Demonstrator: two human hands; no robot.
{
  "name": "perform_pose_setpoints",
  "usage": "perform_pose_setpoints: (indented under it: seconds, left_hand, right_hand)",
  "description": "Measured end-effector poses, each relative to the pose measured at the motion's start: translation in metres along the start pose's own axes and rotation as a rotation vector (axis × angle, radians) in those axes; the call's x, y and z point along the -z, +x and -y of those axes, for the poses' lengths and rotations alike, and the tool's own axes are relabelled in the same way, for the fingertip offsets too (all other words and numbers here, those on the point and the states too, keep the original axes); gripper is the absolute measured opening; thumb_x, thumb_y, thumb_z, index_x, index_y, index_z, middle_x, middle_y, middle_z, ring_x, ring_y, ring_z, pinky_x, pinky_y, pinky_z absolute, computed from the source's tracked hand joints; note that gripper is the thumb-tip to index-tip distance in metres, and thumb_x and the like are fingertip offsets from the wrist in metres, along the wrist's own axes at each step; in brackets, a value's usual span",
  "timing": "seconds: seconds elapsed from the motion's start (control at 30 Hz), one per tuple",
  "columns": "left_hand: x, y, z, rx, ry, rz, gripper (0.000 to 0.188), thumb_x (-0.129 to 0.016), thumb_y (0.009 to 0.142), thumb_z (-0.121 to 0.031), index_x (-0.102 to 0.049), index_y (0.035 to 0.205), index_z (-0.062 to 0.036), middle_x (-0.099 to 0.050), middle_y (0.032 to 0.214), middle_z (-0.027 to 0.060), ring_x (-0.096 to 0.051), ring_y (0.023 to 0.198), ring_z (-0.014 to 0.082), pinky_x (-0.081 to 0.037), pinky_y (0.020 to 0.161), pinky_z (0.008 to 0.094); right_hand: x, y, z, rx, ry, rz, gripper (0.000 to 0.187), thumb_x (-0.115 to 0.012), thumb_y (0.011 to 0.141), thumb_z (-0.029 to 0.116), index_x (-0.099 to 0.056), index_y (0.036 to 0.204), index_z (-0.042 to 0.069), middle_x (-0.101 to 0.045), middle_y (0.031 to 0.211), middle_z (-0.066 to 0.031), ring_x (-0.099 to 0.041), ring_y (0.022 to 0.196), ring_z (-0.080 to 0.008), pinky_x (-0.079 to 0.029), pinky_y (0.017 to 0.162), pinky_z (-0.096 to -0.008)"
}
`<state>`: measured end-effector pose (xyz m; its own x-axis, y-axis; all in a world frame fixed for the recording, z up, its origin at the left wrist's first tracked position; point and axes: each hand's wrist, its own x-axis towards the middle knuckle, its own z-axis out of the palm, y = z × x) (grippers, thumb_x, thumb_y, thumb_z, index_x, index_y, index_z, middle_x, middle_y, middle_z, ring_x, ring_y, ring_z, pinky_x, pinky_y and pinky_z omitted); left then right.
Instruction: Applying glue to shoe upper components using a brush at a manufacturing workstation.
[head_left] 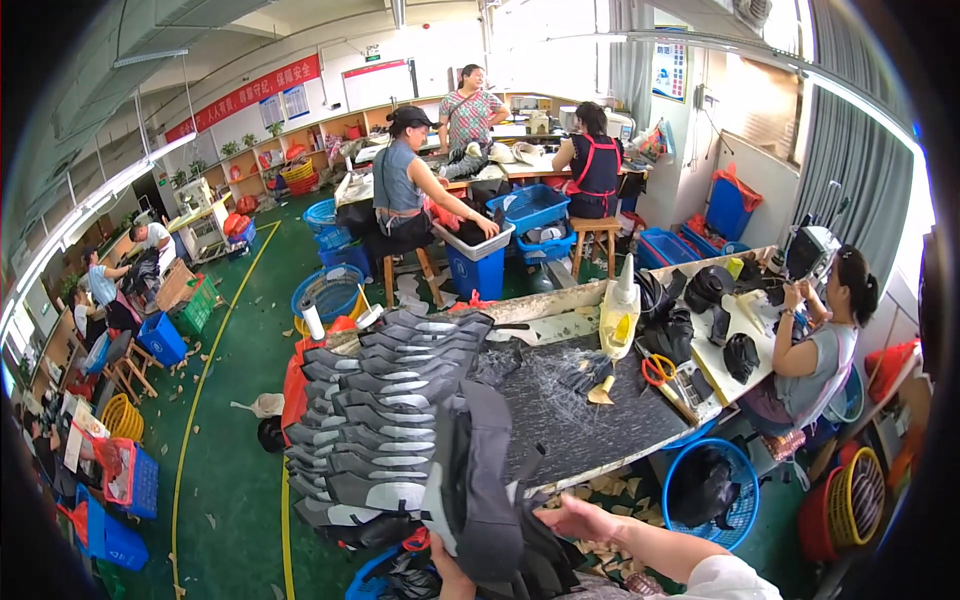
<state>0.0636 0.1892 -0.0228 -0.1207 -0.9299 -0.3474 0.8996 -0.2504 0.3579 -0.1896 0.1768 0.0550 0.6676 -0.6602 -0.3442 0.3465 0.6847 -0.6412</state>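
Note:
A dark shoe upper with a grey panel (487,480) stands up in front of me at the near end of the bench. My left hand (450,572) is closed round its lower edge, with most of the fingers hidden behind it. To its right, my right hand (578,518) has its fingers stretched out beside loose black material (540,550); I cannot make out whether they touch. A long overlapping pile of black and grey shoe uppers (385,400) lies just left of the held one.
On the dark-topped bench (560,420) are orange-handled scissors (658,369) and a pale yellow shoe form (620,315). A blue basket (712,495) stands at the right. Scraps litter the green floor (235,400). A co-worker (820,340) sits at the right; others work farther back.

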Motion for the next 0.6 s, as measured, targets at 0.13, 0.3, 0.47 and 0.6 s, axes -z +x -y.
perform_pose_setpoints:
  seconds: [0.13,0.3,0.47,0.6]
  left_hand:
    - [0.042,0.015,0.061,-0.01,0.145,-0.052,0.062,-0.062,0.078,-0.029,-0.036,0.131,-0.0089,-0.049,0.123,0.0078,-0.05,0.109,0.0263,-0.04,0.094,0.0412]
    - [-0.069,0.028,0.061,0.014,0.202,-0.058,0.059,-0.063,0.078,-0.031,-0.039,0.129,-0.0131,-0.048,0.124,0.0071,-0.048,0.112,0.026,-0.041,0.093,0.0414]
    - [-0.102,0.085,0.074,-0.28,0.226,-0.006,0.057,-0.062,0.079,-0.026,-0.037,0.127,-0.0089,-0.05,0.119,0.0081,-0.052,0.106,0.026,-0.045,0.089,0.0431]
    - [-0.122,0.126,0.077,-0.443,0.393,-0.188,0.061,-0.06,0.079,-0.022,-0.032,0.133,-0.0126,-0.049,0.119,0.0091,-0.052,0.106,0.0246,-0.045,0.088,0.0405]
  right_hand:
    - [-0.036,-0.002,0.034,-0.012,-0.169,-0.59,0.055,-0.059,0.084,0.035,-0.048,0.123,-0.003,-0.054,0.117,-0.0123,-0.051,0.108,-0.0186,-0.039,0.093,-0.0282]
    - [0.061,0.007,0.045,0.256,-0.439,-0.513,0.062,-0.063,0.082,0.026,-0.039,0.126,-0.01,-0.051,0.121,-0.0174,-0.048,0.111,-0.0207,-0.035,0.097,-0.0296]
    - [0.114,0.053,0.127,0.133,-0.357,-0.373,0.051,-0.064,0.083,0.019,-0.044,0.12,-0.01,-0.055,0.113,-0.01,-0.05,0.105,-0.0163,-0.038,0.092,-0.0281]
    - [0.221,0.108,0.086,0.123,-0.553,-0.322,0.05,-0.063,0.082,0.011,-0.042,0.124,-0.006,-0.052,0.12,-0.0139,-0.049,0.112,-0.0213,-0.04,0.093,-0.0313]
